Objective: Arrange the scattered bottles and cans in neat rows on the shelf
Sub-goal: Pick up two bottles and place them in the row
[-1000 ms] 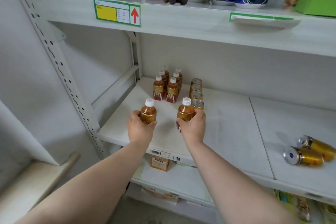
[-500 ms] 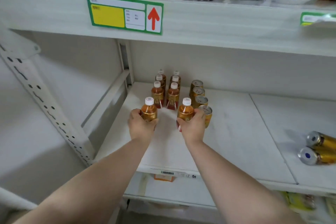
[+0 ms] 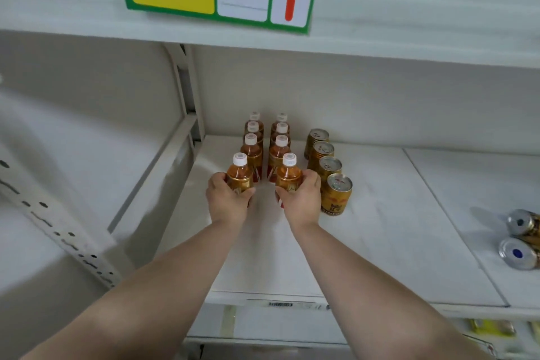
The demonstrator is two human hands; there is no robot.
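Eight small amber drink bottles with white caps stand in two parallel rows at the left end of the shelf [image 3: 380,242], running from the back wall toward the front edge. Six standing bottles [image 3: 252,152] sit untouched behind, and the front pair is in hand. The left hand [image 3: 226,203] has its grip wrapped round the left front bottle [image 3: 240,178], fingers and thumb curled about the body. The right hand [image 3: 302,202] holds the right front bottle [image 3: 288,177] the same way. Both held bottles are upright and sit just ahead of their rows, apparently resting on the shelf. Just beside the right hand, a row of four gold cans [image 3: 329,165] stands in line. The bottle rows therefore look almost finished, with probably only a nudge into line and a release left to do. Well apart, near the shelf's right edge, two cans [image 3: 523,225] lie on their sides close together. By the task these have yet to be stood up and added to the can row. Whether anything more lies beyond the right edge of the view cannot be told.
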